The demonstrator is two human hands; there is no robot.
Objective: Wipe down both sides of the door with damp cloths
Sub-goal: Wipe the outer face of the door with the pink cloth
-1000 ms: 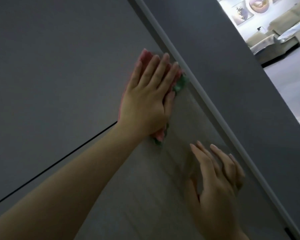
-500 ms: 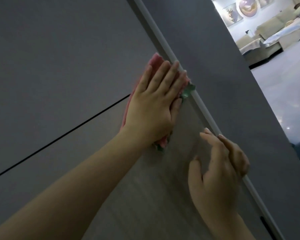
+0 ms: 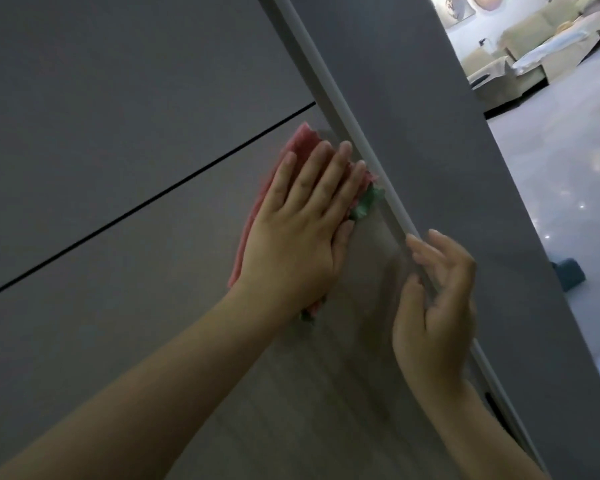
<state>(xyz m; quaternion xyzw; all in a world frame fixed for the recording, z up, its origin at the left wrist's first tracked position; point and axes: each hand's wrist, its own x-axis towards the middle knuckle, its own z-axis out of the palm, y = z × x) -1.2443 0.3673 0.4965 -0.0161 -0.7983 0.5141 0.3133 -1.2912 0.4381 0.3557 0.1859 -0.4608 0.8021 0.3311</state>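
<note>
Filling most of the view, a grey door (image 3: 118, 133) leans toward one o'clock, its pale edge (image 3: 368, 161) lightly hooked by the right hand (image 3: 433, 306) at four o'clock, probably steadying it, while the left hand (image 3: 298, 237), fingers straight and flat, presses a pink cloth (image 3: 257, 209) at centre.

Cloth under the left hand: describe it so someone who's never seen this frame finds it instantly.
Start at the large grey door filling the left of the view and follow its pale vertical edge strip down. Just left of that strip the left hand presses flat on the cloth. It is the only pink thing there, with green showing at its right edge.
</note>
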